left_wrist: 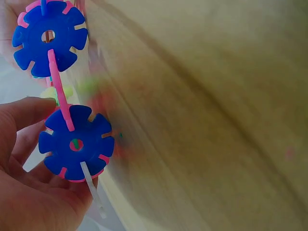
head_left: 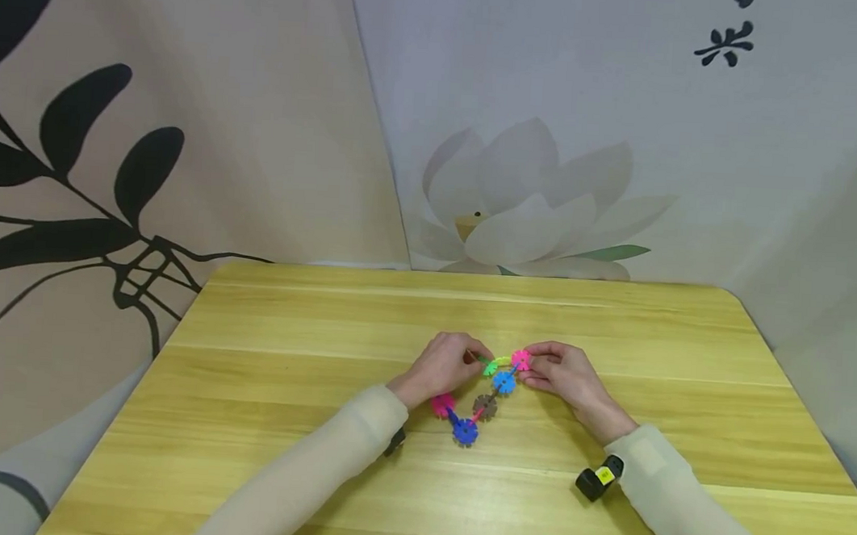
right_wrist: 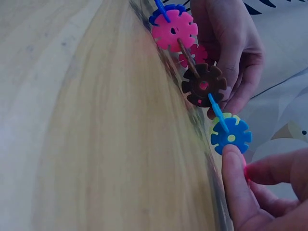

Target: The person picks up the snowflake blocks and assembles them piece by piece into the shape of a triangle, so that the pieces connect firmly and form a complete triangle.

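A chain of notched plastic snowflake discs, linked edge to edge, curves in a loop over the table between both hands. In the head view, my left hand (head_left: 447, 364) pinches the chain beside a green disc (head_left: 491, 368). My right hand (head_left: 566, 377) grips a bright pink disc (head_left: 521, 360) between thumb and fingers. A light blue disc (head_left: 504, 382), a brown disc (head_left: 485, 406) and a dark blue disc (head_left: 466, 432) run down toward the front. Another pink disc (head_left: 442, 406) lies partly behind my left wrist. In the left wrist view, a white piece (left_wrist: 95, 195) hangs from a blue disc (left_wrist: 89, 143).
The wooden table (head_left: 288, 317) has a patterned wall (head_left: 276, 130) behind it. A black wrist camera (head_left: 595, 481) with a yellow mark sits at my right wrist, and another black camera (head_left: 395, 442) shows under my left sleeve.
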The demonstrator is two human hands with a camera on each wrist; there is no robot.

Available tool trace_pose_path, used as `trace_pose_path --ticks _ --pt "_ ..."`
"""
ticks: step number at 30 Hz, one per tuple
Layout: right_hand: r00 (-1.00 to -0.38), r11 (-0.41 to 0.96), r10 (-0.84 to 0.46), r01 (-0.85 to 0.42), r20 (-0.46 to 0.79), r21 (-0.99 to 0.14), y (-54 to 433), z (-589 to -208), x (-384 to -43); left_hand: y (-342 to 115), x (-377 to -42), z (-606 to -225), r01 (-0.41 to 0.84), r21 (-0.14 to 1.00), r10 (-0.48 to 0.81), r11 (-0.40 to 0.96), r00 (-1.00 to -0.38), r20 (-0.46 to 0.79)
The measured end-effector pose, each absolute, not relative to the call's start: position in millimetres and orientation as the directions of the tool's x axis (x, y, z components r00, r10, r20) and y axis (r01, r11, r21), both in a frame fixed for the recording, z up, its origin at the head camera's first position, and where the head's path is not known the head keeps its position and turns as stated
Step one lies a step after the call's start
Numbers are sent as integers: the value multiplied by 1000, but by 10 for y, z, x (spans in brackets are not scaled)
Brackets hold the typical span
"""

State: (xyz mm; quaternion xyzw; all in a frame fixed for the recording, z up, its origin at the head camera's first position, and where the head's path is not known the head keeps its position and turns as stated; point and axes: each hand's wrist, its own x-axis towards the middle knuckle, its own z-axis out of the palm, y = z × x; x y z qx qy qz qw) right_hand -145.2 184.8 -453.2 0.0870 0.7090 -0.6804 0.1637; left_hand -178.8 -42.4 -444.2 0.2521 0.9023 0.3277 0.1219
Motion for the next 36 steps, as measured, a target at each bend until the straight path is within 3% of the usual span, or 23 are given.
trace_pose_path --ticks 26,36 --pt "-926 81 -92 359 -365 -930 1829 -4541 -1481 -422 -1732 -4468 324 733 531 598 -845 -59" --pt "-935 80 -110 330 -337 -941 1802 -4502 -1471 -348 -1742 -4523 325 760 475 563 -879 23"
